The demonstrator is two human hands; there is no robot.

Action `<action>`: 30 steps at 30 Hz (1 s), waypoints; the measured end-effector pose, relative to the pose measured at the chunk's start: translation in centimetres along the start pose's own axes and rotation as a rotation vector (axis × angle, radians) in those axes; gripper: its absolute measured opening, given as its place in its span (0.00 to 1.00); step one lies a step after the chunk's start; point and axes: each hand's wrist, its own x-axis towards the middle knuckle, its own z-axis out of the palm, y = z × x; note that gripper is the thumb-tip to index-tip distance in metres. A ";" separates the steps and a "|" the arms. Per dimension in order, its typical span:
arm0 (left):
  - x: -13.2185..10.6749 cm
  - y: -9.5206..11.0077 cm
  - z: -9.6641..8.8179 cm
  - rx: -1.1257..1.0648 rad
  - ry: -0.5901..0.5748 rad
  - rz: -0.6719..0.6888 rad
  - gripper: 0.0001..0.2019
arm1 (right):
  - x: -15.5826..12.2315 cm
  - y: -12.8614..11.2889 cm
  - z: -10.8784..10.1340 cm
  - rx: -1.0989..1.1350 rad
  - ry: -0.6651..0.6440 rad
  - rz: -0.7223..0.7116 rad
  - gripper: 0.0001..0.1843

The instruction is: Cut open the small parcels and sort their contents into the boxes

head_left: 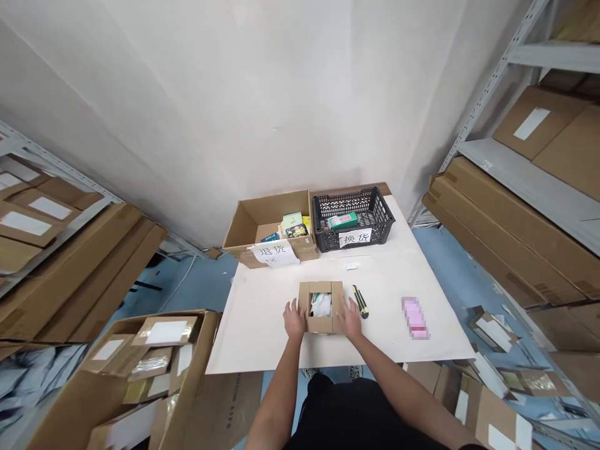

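Note:
A small cardboard box (pixel 304 306) stands on the white table with its top flaps folded outward. Inside lies a crumpled white plastic bag (pixel 321 305) with a bit of green at its upper edge; what it contains is hidden. My left hand (pixel 294 320) is at the box's left side, fingers spread and thumb by the cardboard. Against the right side is my right hand (pixel 350 319), its fingers also apart. Just beyond that hand lies a black and yellow box cutter (pixel 360 302).
Behind are a larger carton (pixel 244 254) holding small packages and a black plastic crate (pixel 385 232) with a green box (pixel 343 220). A pink blurred item (pixel 415 319) lies at the right. Shelves of cartons flank the table (pixel 262 350); a big parcel-filled carton (pixel 206 337) stands left.

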 end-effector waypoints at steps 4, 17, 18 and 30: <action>-0.2 1.3 -0.5 0.124 -0.210 0.332 0.15 | 1.1 -1.7 -0.1 -0.135 -0.061 -0.316 0.27; -1.7 -0.9 -0.7 -0.160 -0.541 0.379 0.19 | 8.6 -7.2 -0.9 -0.189 -0.157 -0.308 0.45; -1.8 -1.0 -0.5 -0.149 -0.549 0.390 0.21 | 9.1 -7.2 -0.8 -0.210 -0.184 -0.285 0.45; -3.5 -1.2 2.7 -0.178 -0.430 0.343 0.15 | 12.5 -5.9 -1.4 -0.299 -0.293 -0.255 0.28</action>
